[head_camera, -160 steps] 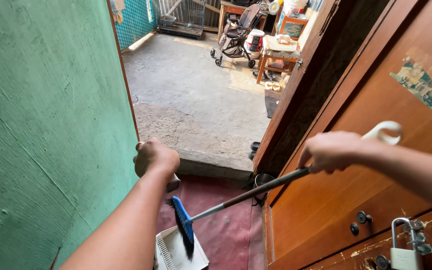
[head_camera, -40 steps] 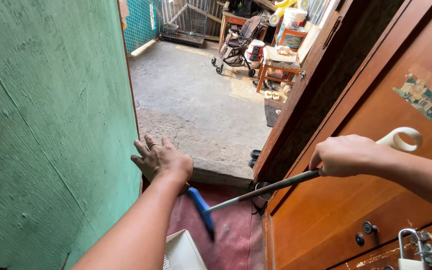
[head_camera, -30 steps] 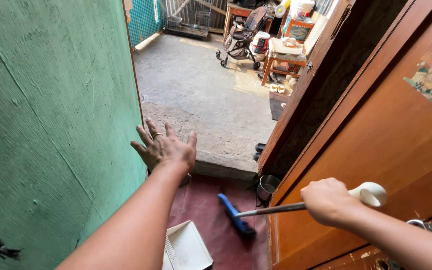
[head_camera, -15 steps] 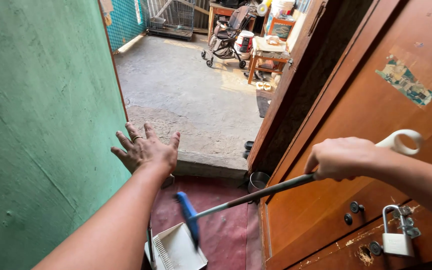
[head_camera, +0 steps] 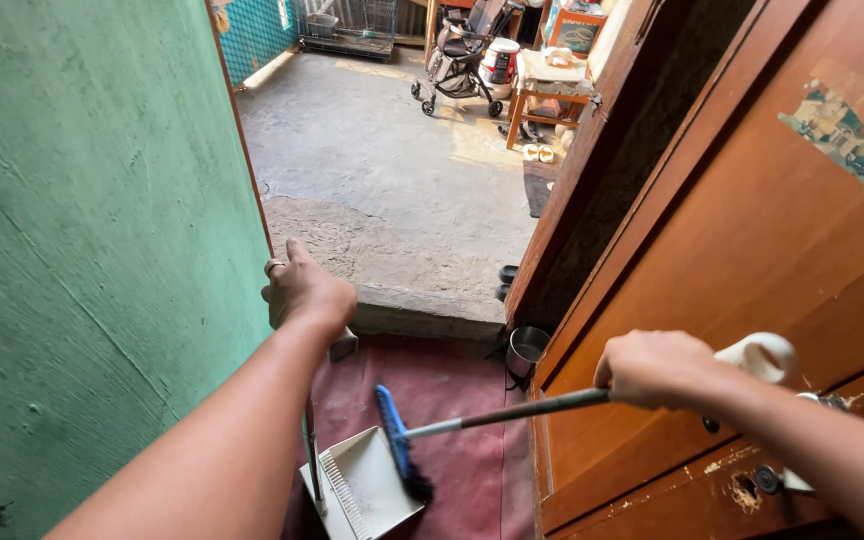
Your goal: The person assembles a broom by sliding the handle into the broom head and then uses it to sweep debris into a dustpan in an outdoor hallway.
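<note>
My right hand [head_camera: 657,368] grips the dark handle of a broom [head_camera: 512,412], whose white loop end sticks out behind the fist. The broom's blue head [head_camera: 392,445] and dark bristles rest at the right edge of a white dustpan [head_camera: 362,490] on the maroon floor covering [head_camera: 452,385]. My left hand [head_camera: 307,290] is closed around the top of the dustpan's upright handle [head_camera: 309,450], close to the green wall [head_camera: 82,250]. My forearm hides where hand and handle meet.
A concrete step [head_camera: 422,312] leads out to a sunlit yard. A metal cup [head_camera: 527,350] stands by the wooden door [head_camera: 752,250] on my right. Dark shoes [head_camera: 507,275] lie by the door frame. Far off stand a stroller [head_camera: 462,60] and a wooden stool [head_camera: 552,95].
My left hand was spread open in the air and is now closed at the dustpan handle. The broom head swung right across the mat, then back left to the dustpan.
</note>
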